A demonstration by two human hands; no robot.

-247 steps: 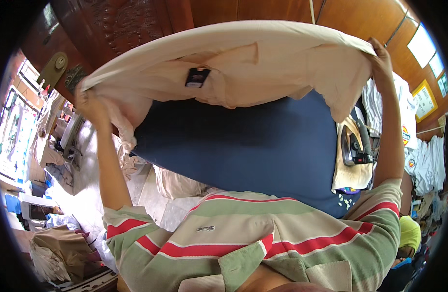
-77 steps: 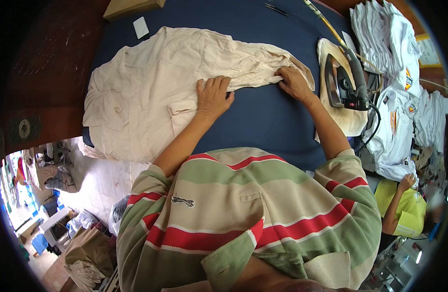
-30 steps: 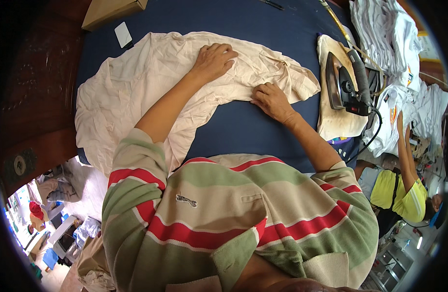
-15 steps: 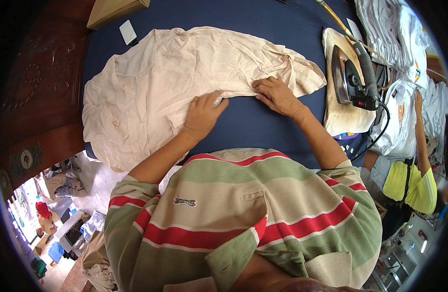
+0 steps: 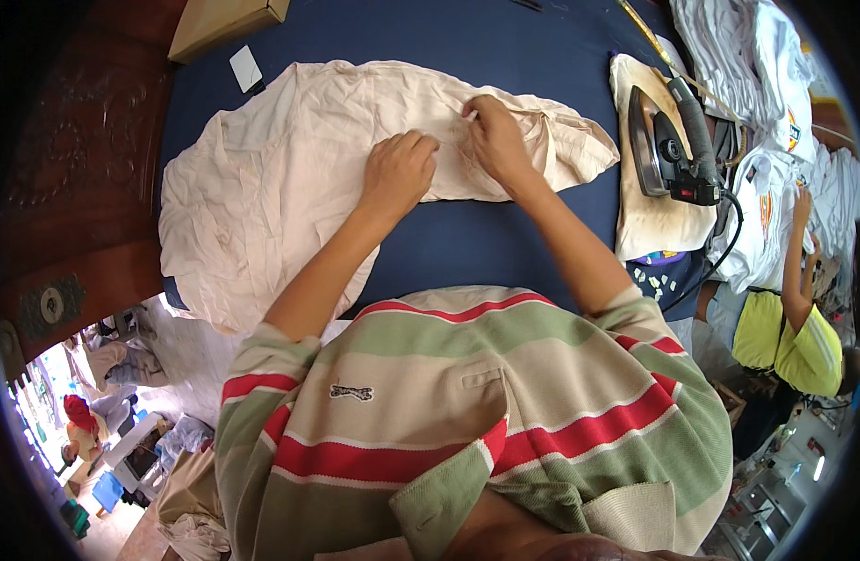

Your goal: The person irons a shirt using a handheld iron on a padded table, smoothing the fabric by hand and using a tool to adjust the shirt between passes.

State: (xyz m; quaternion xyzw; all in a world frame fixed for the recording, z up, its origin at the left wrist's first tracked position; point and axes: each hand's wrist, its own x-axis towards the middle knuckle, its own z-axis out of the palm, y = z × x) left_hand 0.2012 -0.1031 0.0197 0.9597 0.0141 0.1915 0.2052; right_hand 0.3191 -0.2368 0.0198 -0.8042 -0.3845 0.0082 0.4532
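Observation:
A wrinkled cream cloth garment [image 5: 262,187] is spread over the dark blue table cover [image 5: 430,248], with a narrower sleeve-like part reaching to the right. On the middle of that part rests my left hand [image 5: 399,173], fingers curled and closed on the cloth. Just to its right, my right hand [image 5: 500,145] is bent inward, thumb and fingers pinching a bit of the same fabric. Folds bunch up beside the right hand. My fingertips partly hide the gripped cloth.
An iron [image 5: 668,145] stands on a scorched cream pad [image 5: 654,229] at the right, its black cord trailing down. White garments [image 5: 762,206] are piled beyond it, near a co-worker in a yellow top [image 5: 795,341]. A cardboard box [image 5: 224,26] and white card [image 5: 246,67] lie far left.
Both hands have moved away from the garment's near edge, farther onto the cloth. My right hand has also shifted left, and the near edge now lies slightly closer to me.

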